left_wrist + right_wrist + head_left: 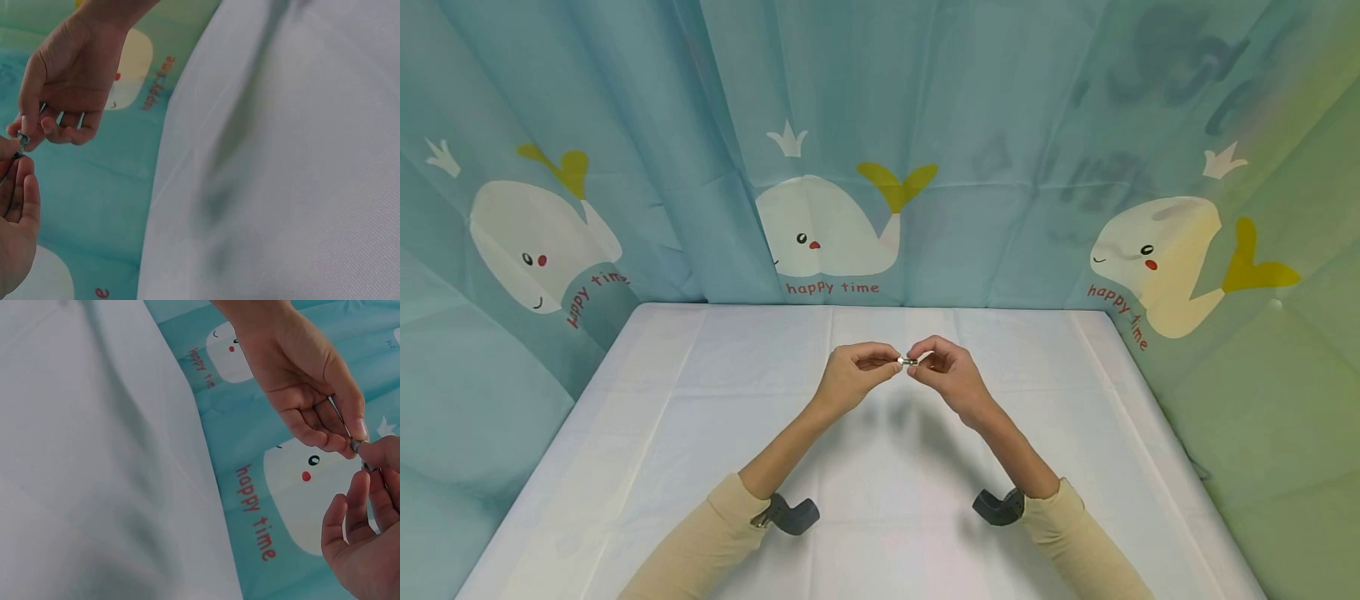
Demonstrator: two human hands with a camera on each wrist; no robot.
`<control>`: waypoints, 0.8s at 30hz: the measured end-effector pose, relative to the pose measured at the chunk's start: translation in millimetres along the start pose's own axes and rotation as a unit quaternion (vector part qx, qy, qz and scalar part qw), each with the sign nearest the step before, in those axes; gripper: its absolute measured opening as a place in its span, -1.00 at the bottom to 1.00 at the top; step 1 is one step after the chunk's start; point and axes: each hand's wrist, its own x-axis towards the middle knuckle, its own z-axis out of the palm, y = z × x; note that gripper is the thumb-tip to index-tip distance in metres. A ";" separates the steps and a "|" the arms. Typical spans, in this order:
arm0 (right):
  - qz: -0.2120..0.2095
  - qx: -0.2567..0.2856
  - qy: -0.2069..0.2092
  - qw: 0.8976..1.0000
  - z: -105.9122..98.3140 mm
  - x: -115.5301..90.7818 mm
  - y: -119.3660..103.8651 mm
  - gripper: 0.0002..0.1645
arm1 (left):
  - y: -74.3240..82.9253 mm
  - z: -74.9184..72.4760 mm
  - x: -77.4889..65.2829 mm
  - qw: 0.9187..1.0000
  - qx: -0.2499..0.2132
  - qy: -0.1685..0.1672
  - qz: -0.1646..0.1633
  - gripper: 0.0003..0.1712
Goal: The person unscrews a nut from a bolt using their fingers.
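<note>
Between the two hands is a small shiny metal bolt, held up over the table and lying roughly level in the head view. My left hand pinches its left end with thumb and fingertips. At the other end, the thumb and index finger of my right hand grip it. A wider head-like end of the bolt shows between the fingertips in the left wrist view. Fingertips cover much of the rest, and I cannot tell whether a separate nut sits on it.
A white cloth covers the table, with shadows of the arms on it. Blue-green curtains printed with whales hang behind and at both sides. Dark curved wrist mounts stick out inward from both cuffs.
</note>
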 end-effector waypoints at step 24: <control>0.021 -0.010 0.006 1.000 -1.0 -0.7 0.9 -0.80 | 2.4 1.2 0.9 1.000 0.012 -0.005 -0.004 -0.83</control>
